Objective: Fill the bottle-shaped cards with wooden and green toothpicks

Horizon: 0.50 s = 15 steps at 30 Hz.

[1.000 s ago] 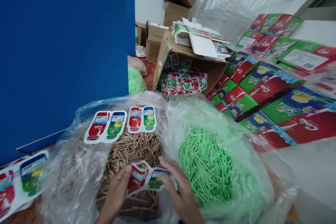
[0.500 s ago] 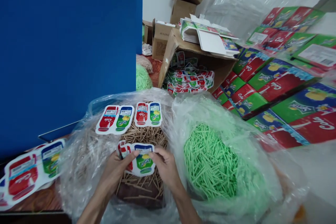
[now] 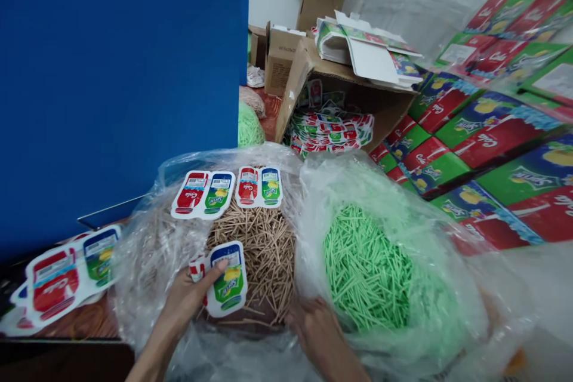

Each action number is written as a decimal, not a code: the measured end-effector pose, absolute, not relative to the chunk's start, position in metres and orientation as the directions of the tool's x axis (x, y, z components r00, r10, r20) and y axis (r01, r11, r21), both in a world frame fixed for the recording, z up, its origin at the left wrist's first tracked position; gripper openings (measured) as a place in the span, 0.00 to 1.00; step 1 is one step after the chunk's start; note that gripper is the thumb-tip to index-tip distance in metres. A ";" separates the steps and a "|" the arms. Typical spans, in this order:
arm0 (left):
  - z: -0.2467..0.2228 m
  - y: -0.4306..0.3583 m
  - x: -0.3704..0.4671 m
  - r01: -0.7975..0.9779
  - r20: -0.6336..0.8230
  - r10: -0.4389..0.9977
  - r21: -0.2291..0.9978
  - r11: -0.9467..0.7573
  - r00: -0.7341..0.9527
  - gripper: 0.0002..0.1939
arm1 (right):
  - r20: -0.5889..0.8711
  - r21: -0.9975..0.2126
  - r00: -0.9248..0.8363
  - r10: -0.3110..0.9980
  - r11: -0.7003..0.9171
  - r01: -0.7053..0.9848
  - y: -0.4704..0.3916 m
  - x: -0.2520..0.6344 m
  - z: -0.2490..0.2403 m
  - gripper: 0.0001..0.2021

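Note:
My left hand [image 3: 185,298] is closed on a Cola and Sprite twin pouch [image 3: 229,286], thumb across its front. The pouch tilts, Sprite half facing me; the red Cola half is mostly covered by the hand. My right hand [image 3: 319,328] reaches down at the right edge of the brown thin sticks [image 3: 264,250] in a clear plastic bag [image 3: 147,268]. Its fingertips are hidden there, so I cannot tell whether they grip any sticks. Two more twin pouches, a larger one [image 3: 203,194] and a smaller one [image 3: 258,187], lie at the far side of the brown sticks.
Green sticks [image 3: 367,268] fill another plastic bag on the right. Loose pouches [image 3: 56,280] lie at the left. A tipped cardboard box [image 3: 295,77] full of pouches stands behind. Printed cartons [image 3: 487,131] are stacked at the right; a blue panel [image 3: 120,71] blocks the left.
My right hand has let go of the pouch and moved down and right to the edge of the brown sticks. The left hand keeps the pouch, now turned more upright. The view has shifted slightly.

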State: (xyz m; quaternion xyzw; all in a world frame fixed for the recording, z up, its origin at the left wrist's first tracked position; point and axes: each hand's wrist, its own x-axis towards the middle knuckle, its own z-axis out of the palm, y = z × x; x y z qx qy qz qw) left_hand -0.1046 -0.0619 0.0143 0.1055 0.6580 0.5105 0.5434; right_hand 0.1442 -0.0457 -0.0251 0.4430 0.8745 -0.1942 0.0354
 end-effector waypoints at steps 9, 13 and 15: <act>-0.008 -0.071 -0.083 -0.415 -0.614 0.728 0.773 0.479 -0.303 0.16 | 0.007 0.009 -0.685 0.728 0.685 0.728 -0.049 0.147 -0.062 0.20; -0.013 -0.073 -0.081 -0.435 -0.613 0.722 0.773 0.462 -0.322 0.15 | 0.069 -0.007 -0.728 0.682 0.730 0.684 -0.048 0.137 -0.050 0.21; -0.014 -0.072 -0.081 -0.449 -0.614 0.724 0.769 0.456 -0.315 0.16 | 0.095 0.034 -0.698 0.710 0.698 0.715 -0.049 0.137 -0.049 0.20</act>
